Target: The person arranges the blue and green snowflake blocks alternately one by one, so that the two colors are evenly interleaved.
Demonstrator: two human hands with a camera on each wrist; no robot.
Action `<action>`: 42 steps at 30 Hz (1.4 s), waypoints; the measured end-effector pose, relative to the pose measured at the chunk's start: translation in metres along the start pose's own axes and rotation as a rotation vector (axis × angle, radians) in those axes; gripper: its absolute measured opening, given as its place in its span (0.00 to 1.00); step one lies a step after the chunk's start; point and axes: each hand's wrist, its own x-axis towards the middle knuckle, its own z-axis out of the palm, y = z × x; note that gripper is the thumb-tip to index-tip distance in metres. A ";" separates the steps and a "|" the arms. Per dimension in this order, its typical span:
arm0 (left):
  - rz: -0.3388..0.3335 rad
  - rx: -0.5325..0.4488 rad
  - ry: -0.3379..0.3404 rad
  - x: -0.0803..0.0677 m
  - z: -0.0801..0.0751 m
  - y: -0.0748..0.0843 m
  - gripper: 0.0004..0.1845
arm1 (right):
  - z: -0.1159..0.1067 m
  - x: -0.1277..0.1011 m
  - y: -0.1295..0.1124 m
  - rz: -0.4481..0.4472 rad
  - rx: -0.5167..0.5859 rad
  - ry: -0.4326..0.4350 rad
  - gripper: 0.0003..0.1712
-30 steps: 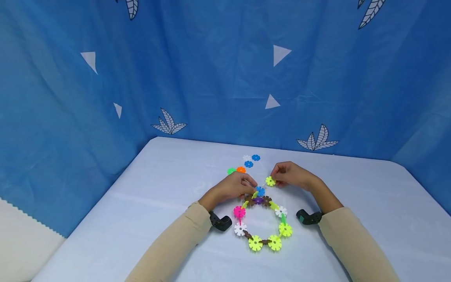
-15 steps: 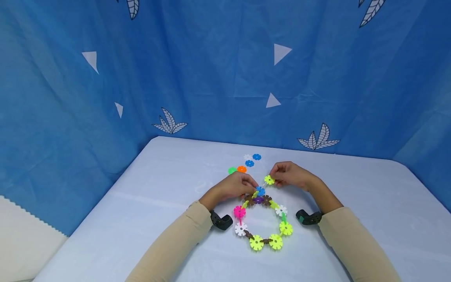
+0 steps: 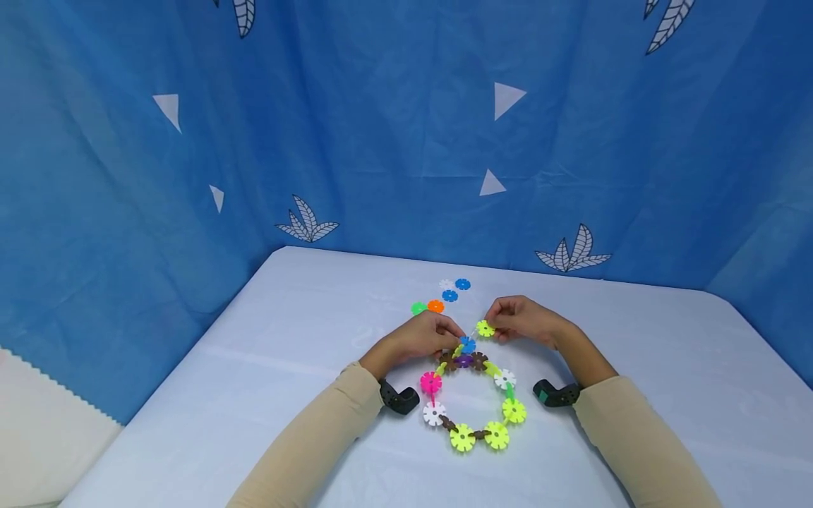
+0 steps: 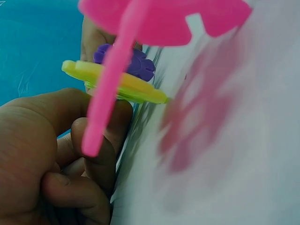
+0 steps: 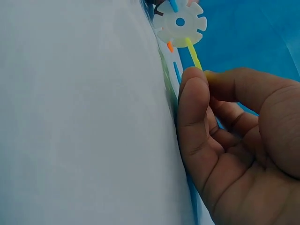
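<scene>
Both hands work at the 12 o'clock end of a ring (image 3: pixel 473 398) of snowflake discs lying flat on the table (image 3: pixel 267 367). Left hand (image 3: pixel 419 337) has its fingers curled down onto the ring's top, at the blue disc (image 3: pixel 468 345) and the brown and purple ones below it; its wrist view shows the fingers (image 4: pixel 93 154) bunched beside a yellow disc (image 4: pixel 117 84) and a purple disc (image 4: pixel 126 63), though what exactly they clamp I cannot tell. Right hand (image 3: pixel 524 319) pinches a yellow-green disc (image 3: pixel 485 329) between thumb and fingertips, at 2 o'clock from the blue disc and just beside it. In the right wrist view the thumb (image 5: pixel 194 108) and fingers are closed on a thin yellow edge (image 5: pixel 193 54), with a white disc (image 5: pixel 180 22) just past them.

The ring runs from the pink disc (image 3: pixel 430 382) at 9 o'clock, past a white one (image 3: pixel 434 413), 2 yellow-green ones (image 3: pixel 479 437) at 6 o'clock, then another yellow-green (image 3: pixel 514 410) and a white (image 3: pixel 504 379) at 3 o'clock.

At 12 o'clock beyond the hands lie loose discs: green (image 3: pixel 418 308), orange (image 3: pixel 435 306), 2 blue (image 3: pixel 449 295) and 1 white (image 3: pixel 446 284). A blue curtain (image 3: pixel 381 127) with leaf prints hangs behind the table.
</scene>
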 end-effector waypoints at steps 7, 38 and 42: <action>0.002 0.028 0.013 0.001 0.001 0.000 0.06 | 0.002 -0.001 0.001 -0.031 0.011 -0.027 0.14; -0.026 0.036 0.006 0.000 -0.002 0.002 0.05 | 0.017 0.005 -0.005 -0.069 -0.096 0.025 0.12; -0.022 0.030 -0.006 -0.001 -0.002 0.002 0.05 | 0.019 0.002 -0.007 -0.068 -0.118 0.037 0.10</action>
